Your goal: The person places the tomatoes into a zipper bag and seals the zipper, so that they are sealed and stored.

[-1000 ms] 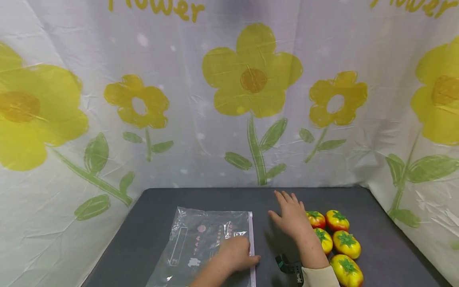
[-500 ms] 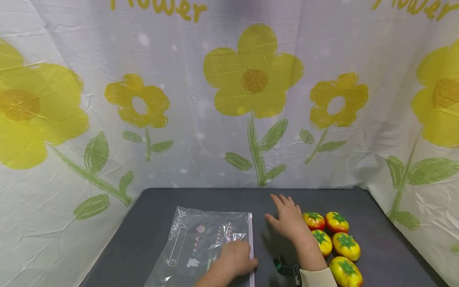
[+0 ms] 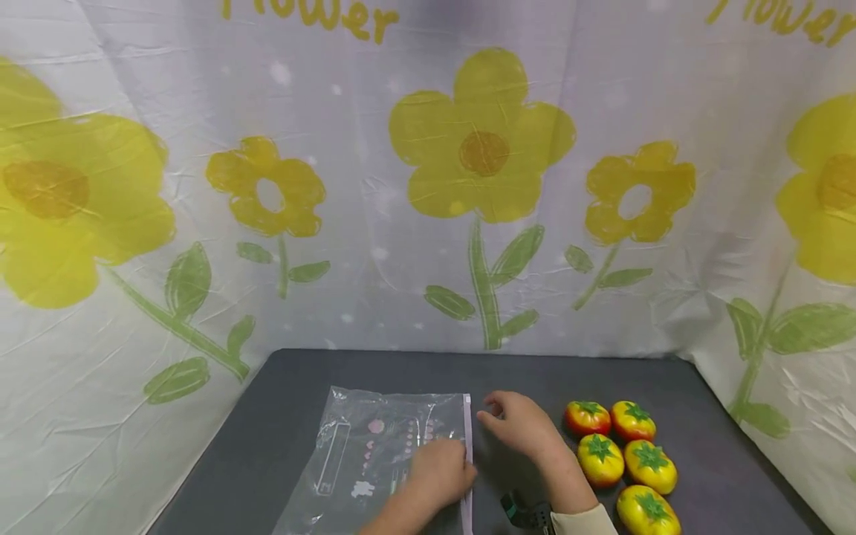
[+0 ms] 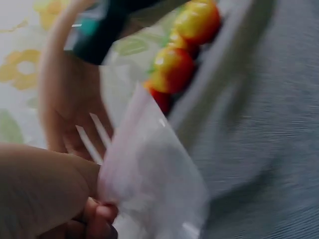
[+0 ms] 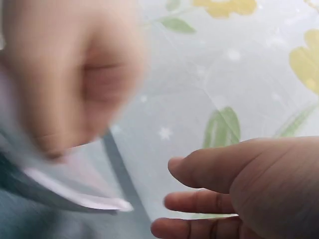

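Two hands work at one edge of a bag, lower centre of the head view. Left hand [image 3: 438, 475]: fingers curled, pinching the pale strip [image 3: 467, 412] along the right edge of the clear plastic bag [image 3: 361, 461]. Right hand [image 3: 521, 423]: just right of the strip's far end, thumb and fingers parted, loosely bent, holding nothing.

Step in hand, by my reading: getting both hands onto the strip edge. Next move would call for right thumb and fingertips to meet on the strip; thin film might slip or cling.

Bag lies on the dark table [image 3: 374, 368], left of the right forearm [image 3: 568, 479], which divides it from five yellow-red fruits [image 3: 600, 464], lower right. Left hand covers part of the strip. Dark wrist device [image 3: 524, 513] and pale sleeve [image 3: 583, 522] at bottom edge. Flower-printed curtain [image 3: 374, 312] fills upper frame.
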`<action>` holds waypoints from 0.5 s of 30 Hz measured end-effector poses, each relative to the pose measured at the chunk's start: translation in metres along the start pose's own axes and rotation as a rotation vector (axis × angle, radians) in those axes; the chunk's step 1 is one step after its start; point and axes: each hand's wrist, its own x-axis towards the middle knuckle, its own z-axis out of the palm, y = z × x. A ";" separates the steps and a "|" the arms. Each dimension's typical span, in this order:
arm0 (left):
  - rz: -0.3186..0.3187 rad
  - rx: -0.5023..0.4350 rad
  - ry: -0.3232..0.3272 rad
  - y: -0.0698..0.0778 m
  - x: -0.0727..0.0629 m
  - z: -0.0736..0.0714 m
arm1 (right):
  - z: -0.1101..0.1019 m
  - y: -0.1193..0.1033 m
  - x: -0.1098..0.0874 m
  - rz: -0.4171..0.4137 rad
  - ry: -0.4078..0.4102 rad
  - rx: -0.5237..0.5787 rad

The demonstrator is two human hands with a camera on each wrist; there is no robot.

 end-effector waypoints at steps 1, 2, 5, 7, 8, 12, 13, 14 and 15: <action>-0.006 -0.024 0.015 -0.001 0.001 -0.004 | 0.003 -0.002 0.000 0.002 -0.009 0.027; -0.011 -0.040 0.032 -0.002 0.002 -0.009 | 0.005 -0.004 0.000 0.012 -0.020 0.055; -0.023 -0.079 0.066 -0.003 0.006 -0.023 | 0.010 -0.011 0.000 0.028 -0.013 0.116; -0.028 -0.093 0.077 -0.004 0.008 -0.031 | 0.013 -0.014 0.001 0.046 -0.006 0.153; -0.028 -0.098 0.082 -0.005 0.008 -0.035 | 0.014 -0.015 0.001 0.052 -0.011 0.172; -0.041 -0.155 0.082 -0.007 0.006 -0.045 | 0.024 -0.013 0.003 0.030 -0.063 0.226; -0.051 -0.164 0.090 -0.009 0.005 -0.048 | 0.027 -0.012 0.003 0.017 -0.082 0.237; -0.059 -0.173 0.103 -0.010 0.004 -0.052 | 0.030 -0.011 0.003 0.004 -0.095 0.246; -0.075 -0.178 0.130 -0.012 0.003 -0.056 | 0.033 -0.009 0.003 -0.007 -0.099 0.248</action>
